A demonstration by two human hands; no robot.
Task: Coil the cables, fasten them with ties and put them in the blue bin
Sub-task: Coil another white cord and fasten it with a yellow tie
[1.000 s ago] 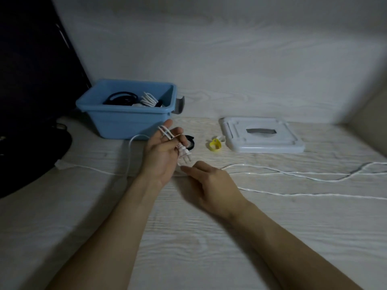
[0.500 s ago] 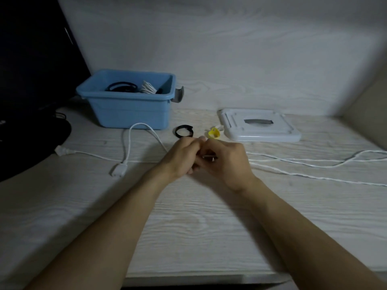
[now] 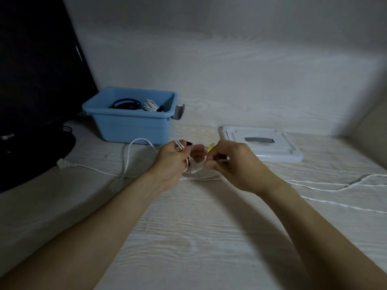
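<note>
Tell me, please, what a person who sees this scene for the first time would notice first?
First, the two hands at the middle of the table: the left hand holds loops of a white cable, and the right hand pinches it nearby. Behind the left hand stands the blue bin with coiled cables inside. A white lid lies flat behind the right hand.

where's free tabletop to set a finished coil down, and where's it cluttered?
Free: the near table between the forearms, and the strip between the blue bin and the white lid at the back. Crowded: around both hands, left hand and right hand, and right of them, where the white cable trails.
</note>
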